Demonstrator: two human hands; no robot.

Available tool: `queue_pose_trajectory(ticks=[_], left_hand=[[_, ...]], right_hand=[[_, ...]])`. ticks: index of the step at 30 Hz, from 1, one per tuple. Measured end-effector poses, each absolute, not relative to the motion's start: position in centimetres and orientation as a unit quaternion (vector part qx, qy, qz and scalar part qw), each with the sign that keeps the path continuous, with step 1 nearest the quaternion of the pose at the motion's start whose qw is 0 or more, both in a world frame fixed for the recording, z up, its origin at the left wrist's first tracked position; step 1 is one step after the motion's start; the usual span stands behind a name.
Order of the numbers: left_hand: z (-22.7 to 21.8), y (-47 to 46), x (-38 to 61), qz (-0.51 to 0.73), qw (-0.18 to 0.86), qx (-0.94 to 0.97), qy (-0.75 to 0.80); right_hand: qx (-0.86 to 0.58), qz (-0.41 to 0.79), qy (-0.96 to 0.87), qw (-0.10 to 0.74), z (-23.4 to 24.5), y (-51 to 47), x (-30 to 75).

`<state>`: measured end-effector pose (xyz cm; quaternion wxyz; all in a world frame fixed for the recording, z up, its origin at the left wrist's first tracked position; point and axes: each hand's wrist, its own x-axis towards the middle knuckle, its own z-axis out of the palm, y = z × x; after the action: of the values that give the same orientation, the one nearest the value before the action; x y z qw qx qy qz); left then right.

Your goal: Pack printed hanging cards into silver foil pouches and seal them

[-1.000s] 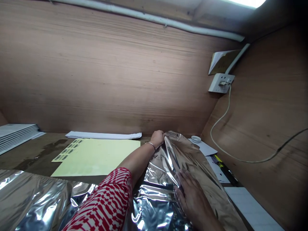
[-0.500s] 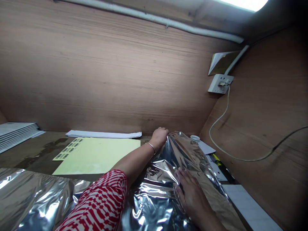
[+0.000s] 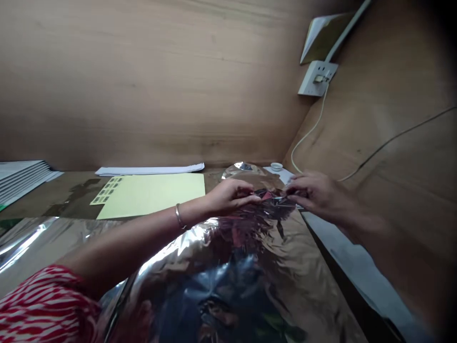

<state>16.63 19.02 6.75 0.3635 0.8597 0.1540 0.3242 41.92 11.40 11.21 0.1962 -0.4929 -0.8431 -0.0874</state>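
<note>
A large shiny silver foil bag [image 3: 228, 267] lies in front of me, its surface creased and reflecting like a mirror. Near its far end my left hand [image 3: 235, 195], with a bangle on the wrist, pinches the foil between thumb and fingers. Opposite it, my right hand [image 3: 310, 193] grips the same gathered fold from the right side. Between the two hands the foil is bunched up, and part of the bag rises behind them toward the wall. Another silver foil sheet or bag [image 3: 32, 247] lies to the left, partly behind my left arm.
Yellow sheets with printed labels [image 3: 153, 193] and a folded white paper [image 3: 150, 169] lie by the back wall. Stacked booklets [image 3: 24, 178] sit far left. White papers [image 3: 353, 257] run along the right side. A plugged socket [image 3: 317, 78] trails a cable [image 3: 310, 133].
My right hand has left the middle of the bag and taken hold of its far part. My left hand has drawn nearer with the foil. The camera view has tilted down.
</note>
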Motion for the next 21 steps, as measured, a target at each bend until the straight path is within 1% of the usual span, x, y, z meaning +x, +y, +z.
queue_pose_trajectory(ticks=[2, 4, 7, 10, 13, 15, 16, 18, 21], left_hand=[[6.6, 16.2, 15.1, 0.328, 0.374, 0.854, 0.154], [5.8, 13.4, 13.7, 0.303, 0.369, 0.868, 0.139], [3.7, 9.4, 12.1, 0.267, 0.312, 0.905, 0.110], [1.6, 5.7, 11.3, 0.253, 0.276, 0.920, 0.116], [-0.1, 3.0, 11.0, 0.206, 0.224, 0.949, 0.084], [-1.0, 2.2, 10.9, 0.166, 0.175, 0.968, 0.074], [-1.4, 1.9, 10.9, 0.143, 0.158, 0.974, 0.073], [-2.0, 1.6, 10.8, 0.110, 0.141, 0.982, 0.067], [-2.1, 0.7, 10.6, 0.114, 0.132, 0.984, 0.034]], right_hand=[[-0.484, -0.025, -0.850, 0.207, 11.5, 8.9, 41.6], [-0.501, -0.013, -0.838, 0.217, 10.9, 5.4, 40.7], [-0.513, 0.010, -0.842, 0.168, 8.9, -0.1, 39.3], [-0.529, -0.015, -0.841, 0.113, 6.3, -5.0, 38.8], [-0.553, -0.061, -0.821, 0.127, 3.2, -9.6, 38.9], [-0.550, -0.056, -0.822, 0.139, 1.1, -12.3, 39.0], [-0.554, -0.038, -0.821, 0.132, 0.2, -13.5, 39.0], [-0.577, 0.011, -0.812, 0.092, -0.9, -15.6, 39.1], [-0.611, 0.080, -0.787, 0.036, 0.0, -17.6, 39.2]])
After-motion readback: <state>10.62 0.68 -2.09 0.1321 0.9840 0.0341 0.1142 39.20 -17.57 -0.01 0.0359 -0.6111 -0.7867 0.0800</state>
